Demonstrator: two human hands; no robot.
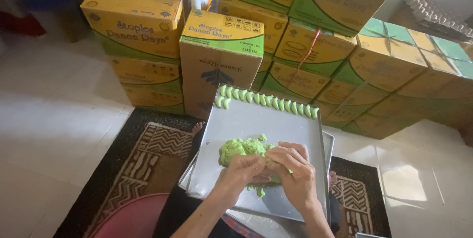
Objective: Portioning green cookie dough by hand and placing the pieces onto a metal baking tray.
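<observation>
- Both hands, left (242, 169) and right (294, 169), fingers pinching green dough (241, 148) on tray (246, 119).
- Shaped pieces (266, 100) line far tray edge.
- Boxes (219, 60) beyond.

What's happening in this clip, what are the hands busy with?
A person sits on a patterned rug with a metal baking tray in front of them. Both hands work a lump of green dough on the tray: the left hand and the right hand are pressed together at the lump's near edge, pinching at it. A row of small green dough pieces lines the tray's far edge. Stacked yellow and green cardboard boxes stand behind.
</observation>
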